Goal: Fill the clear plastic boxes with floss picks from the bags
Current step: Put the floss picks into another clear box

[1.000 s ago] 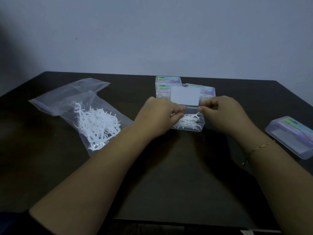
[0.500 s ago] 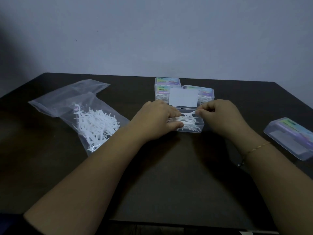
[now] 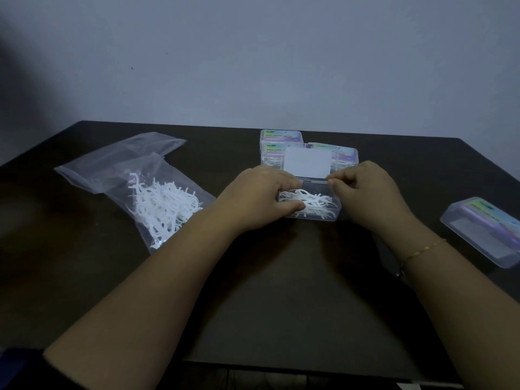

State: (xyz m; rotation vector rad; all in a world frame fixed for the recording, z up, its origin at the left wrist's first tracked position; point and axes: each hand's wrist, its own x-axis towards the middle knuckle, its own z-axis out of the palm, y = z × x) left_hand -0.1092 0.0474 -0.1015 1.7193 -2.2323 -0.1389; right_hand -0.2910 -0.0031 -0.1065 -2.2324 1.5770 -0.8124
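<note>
Mid-bench, toward far edge: open box [image 3: 311, 205], lid upright, floss picks [image 3: 312, 202] inside.
Left hand [image 3: 257, 199]: fingers curled, pinching picks in the box.
Right hand [image 3: 365, 192]: fingers curled at the box's right rim; grip unclear.
Left side: bag [image 3: 146, 190] with picks.
Far edge: closed boxes [image 3: 281, 144].
Right edge: another box [image 3: 486, 230].

**Count of items on the table**

One dark table [image 3: 84, 277]. Two hands: one left hand [image 3: 259, 201], one right hand [image 3: 368, 195]. One clear plastic bag [image 3: 135, 187] of white floss picks [image 3: 163, 206], too many to count. Four clear plastic boxes: one open box [image 3: 312, 204], two closed boxes [image 3: 281, 136] behind it, one box [image 3: 486, 229] at far right. One bracelet [image 3: 425, 247].
</note>
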